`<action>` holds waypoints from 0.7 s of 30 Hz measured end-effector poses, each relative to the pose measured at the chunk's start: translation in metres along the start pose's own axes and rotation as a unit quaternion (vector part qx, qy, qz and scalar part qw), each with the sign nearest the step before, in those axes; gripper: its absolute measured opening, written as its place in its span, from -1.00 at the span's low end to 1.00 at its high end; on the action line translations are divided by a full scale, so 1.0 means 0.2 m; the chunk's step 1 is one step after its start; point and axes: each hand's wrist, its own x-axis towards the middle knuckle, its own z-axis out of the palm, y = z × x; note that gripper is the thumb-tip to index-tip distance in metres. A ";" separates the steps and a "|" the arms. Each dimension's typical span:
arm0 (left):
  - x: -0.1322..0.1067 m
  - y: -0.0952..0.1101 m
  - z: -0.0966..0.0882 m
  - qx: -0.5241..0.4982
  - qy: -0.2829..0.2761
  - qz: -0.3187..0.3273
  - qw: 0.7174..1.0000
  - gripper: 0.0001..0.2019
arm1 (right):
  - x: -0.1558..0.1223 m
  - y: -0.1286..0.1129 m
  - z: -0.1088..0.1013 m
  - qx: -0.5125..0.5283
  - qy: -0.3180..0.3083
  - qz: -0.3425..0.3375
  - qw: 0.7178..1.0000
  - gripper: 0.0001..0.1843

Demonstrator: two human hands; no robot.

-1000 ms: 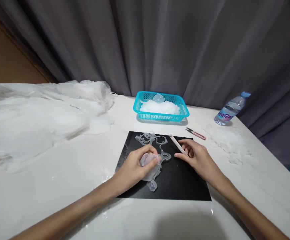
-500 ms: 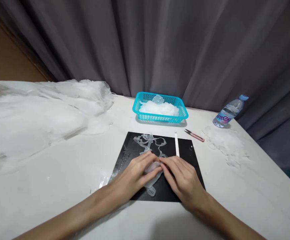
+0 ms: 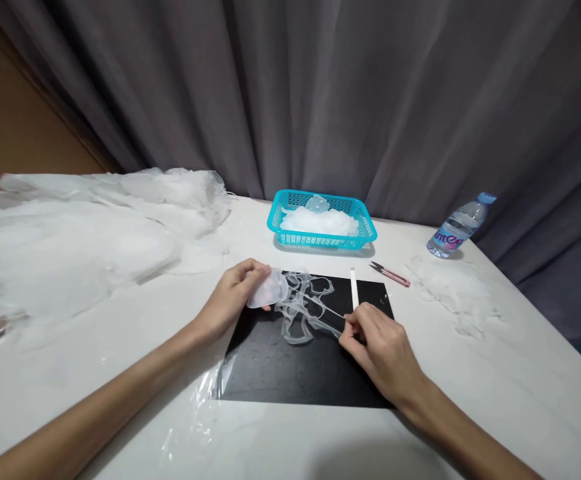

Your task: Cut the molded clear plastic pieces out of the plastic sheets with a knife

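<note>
Over the upper left of a black mat (image 3: 280, 380), my left hand (image 3: 237, 290) is closed on a translucent white piece of thin soft plastic (image 3: 269, 290). My right hand (image 3: 377, 340) pinches the end of a clear cut-out strip (image 3: 330, 323) that stretches taut between the hands. Curled clear plastic offcuts (image 3: 297, 330) hang and lie over the mat beside the held piece. A flat white strip (image 3: 354, 287) lies on the mat just beyond my right hand.
At the back stands a turquoise basket (image 3: 323, 241) holding white pieces. Pink thread snips (image 3: 390, 275) and a water bottle (image 3: 457, 230) are to the right, with a patch of clear scraps (image 3: 455, 293). A large heap of white translucent sheets (image 3: 80, 247) covers the left.
My hands were together low on the mat; now they are apart. The left has moved up and left with the white piece, and the right has pulled the clear strip to the right.
</note>
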 end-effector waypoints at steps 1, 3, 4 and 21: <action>0.02 0.00 -0.02 -0.002 0.005 0.001 1.000 -0.64 | 0.00 0.01 0.00 0.024 -0.008 0.024 0.999 -0.76; 0.03 0.00 -0.04 0.006 0.008 0.017 1.000 -0.64 | -0.01 0.02 0.01 0.071 -0.028 0.070 0.995 -0.77; 0.02 0.00 -0.03 0.011 0.004 0.024 1.000 -0.65 | -0.01 0.02 0.01 0.088 -0.039 0.086 0.992 -0.78; -0.15 0.02 0.15 -0.001 -0.206 0.008 0.979 -0.65 | 0.01 -0.01 0.04 0.267 -0.103 0.015 0.958 -0.82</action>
